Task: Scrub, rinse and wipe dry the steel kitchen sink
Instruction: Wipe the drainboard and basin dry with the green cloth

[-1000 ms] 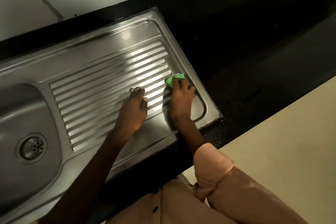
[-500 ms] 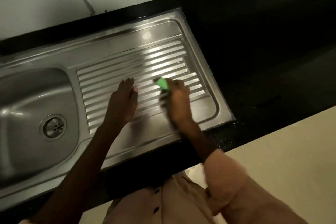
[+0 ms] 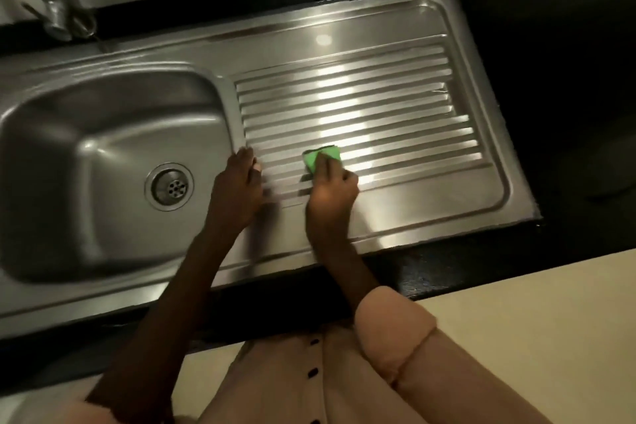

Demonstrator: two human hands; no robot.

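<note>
The steel sink [image 3: 309, 34] is set into a black counter, with a deep bowl [image 3: 113, 134] on the left and a ribbed drainboard [image 3: 389, 103] on the right. My right hand [image 3: 330, 196] presses a green scrub pad [image 3: 318, 157] onto the near ribs of the drainboard, fingers closed over it. My left hand [image 3: 237, 189] rests flat on the steel at the drainboard's left edge, beside the bowl, holding nothing. The round drain [image 3: 169, 186] lies in the bowl's floor.
A steel tap [image 3: 51, 7] stands at the back left against the white wall. Black counter [image 3: 557, 79] runs to the right of the sink and along its front edge. Pale floor [image 3: 533, 337] lies below.
My right hand slid the green pad from the drainboard's right end leftward to its middle. My left hand moved left to the bowl's edge. The view shifted left, showing the bowl and tap.
</note>
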